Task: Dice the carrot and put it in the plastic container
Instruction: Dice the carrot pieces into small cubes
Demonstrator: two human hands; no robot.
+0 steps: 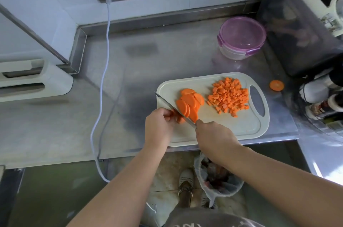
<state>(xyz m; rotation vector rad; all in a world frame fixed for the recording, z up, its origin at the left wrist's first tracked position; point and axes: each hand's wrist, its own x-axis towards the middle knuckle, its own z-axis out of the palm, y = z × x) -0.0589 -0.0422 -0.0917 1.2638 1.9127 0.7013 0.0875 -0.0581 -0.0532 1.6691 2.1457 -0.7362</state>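
Head view: a pale cutting board (232,126) is seen on a steel counter (130,70), handle slot to the right.

Left hand (159,124): fingers are curled down and closed over the remaining carrot piece (179,120) at the near-left part of the board; only a small orange end is visible beyond the fingertips, so its length cannot be told. Its long axis appears to run roughly left to right, the cut face turned toward the blade.

Right hand (213,135): fingers are wrapped tight round the handle of one knife (174,108); the handle itself is hidden in the fist. The blade is directed from the hand toward the far left, tip just past the board's left edge, edge down against the carrot.

Counts: one fanned group of carrot slices (190,103) is laid just right of the blade, overlapping, roughly eight to ten discs, exact number not resolvable. One heap of diced carrot (229,95) is noted on the right half of the board, apart from the slices; pieces too many to count. One stray carrot disc (276,85) is recorded on the counter, right of the board.

One plastic container (241,38), purple lid on, is placed at the far right of the counter, well apart from the board.
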